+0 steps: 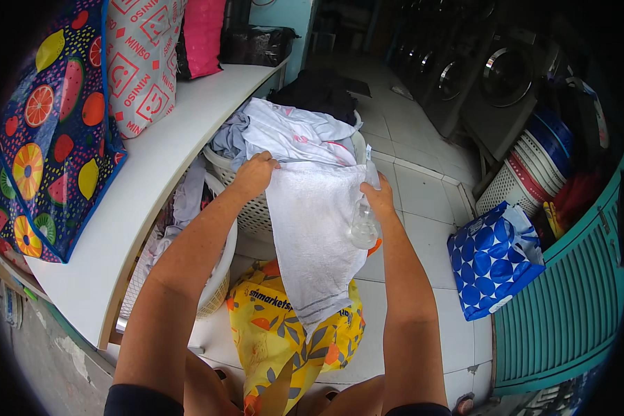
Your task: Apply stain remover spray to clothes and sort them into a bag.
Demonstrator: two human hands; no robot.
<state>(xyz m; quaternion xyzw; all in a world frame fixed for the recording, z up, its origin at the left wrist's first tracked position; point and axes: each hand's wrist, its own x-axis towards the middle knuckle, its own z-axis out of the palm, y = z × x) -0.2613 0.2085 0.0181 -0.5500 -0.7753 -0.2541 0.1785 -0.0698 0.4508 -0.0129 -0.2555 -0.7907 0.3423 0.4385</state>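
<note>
A white towel (314,223) hangs between my hands, with dark stripes near its lower end. My left hand (255,174) pinches its upper left corner. My right hand (378,195) grips a clear plastic bottle (364,229) holding some clear liquid, at the towel's right edge. Whether those fingers also pinch the cloth is hard to tell. Just beyond the towel, a white laundry basket (252,216) is heaped with white and grey clothes (296,127). Below the towel, a yellow patterned bag (270,333) rests on the floor between my legs.
A white counter (151,171) on the left carries a fruit-print bag (57,135) and a grey printed bag (143,62). Under it is another basket (221,281) with clothes. Rightward are a blue-and-white bag (491,260), stacked baskets (520,171), a green louvred door (561,307) and front-loading machines (507,70).
</note>
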